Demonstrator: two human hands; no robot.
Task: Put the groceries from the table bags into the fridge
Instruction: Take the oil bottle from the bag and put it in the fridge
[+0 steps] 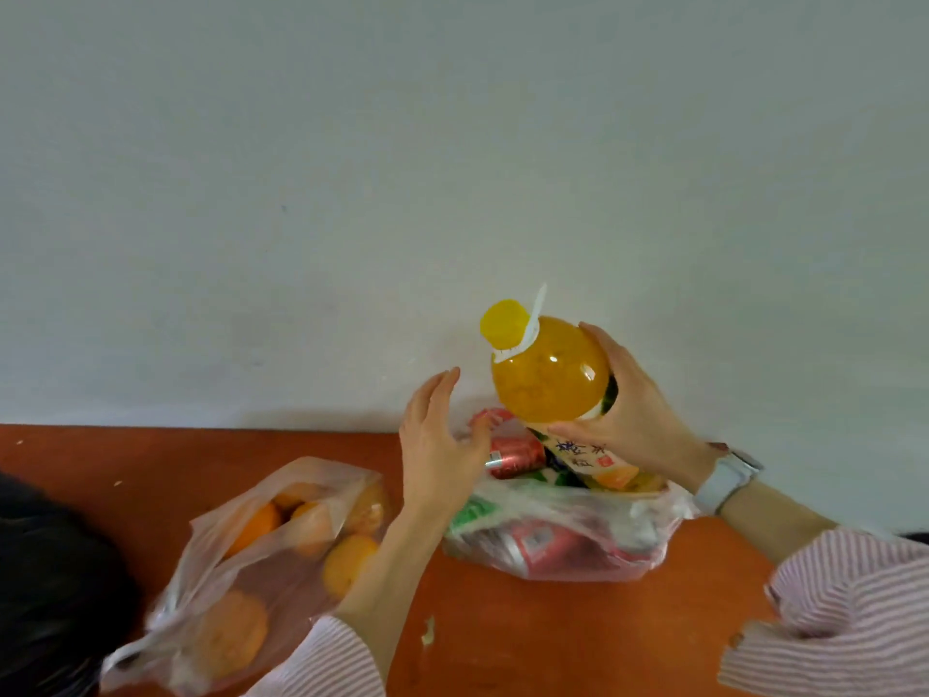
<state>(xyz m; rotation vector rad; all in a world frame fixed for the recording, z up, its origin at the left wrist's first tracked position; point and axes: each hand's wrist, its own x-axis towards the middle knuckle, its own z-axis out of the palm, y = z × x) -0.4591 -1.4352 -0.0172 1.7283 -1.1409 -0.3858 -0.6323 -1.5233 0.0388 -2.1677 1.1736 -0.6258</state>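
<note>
R hand (636,415) grip on juice bottle (550,374), L hand (437,440) open beside

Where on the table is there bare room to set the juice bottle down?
Bare table lies far left, between the wall and the bag of oranges, and along the near edge below the bag of cans. Between the bags it is crowded: the left hand fills that gap.

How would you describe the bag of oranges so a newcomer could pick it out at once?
Start at the orange-brown table against the pale wall. Two thin plastic bags sit on it; take the bag of oranges, nearer the left hand. It holds only round oranges, while the other bag holds red cans and packets.
</note>
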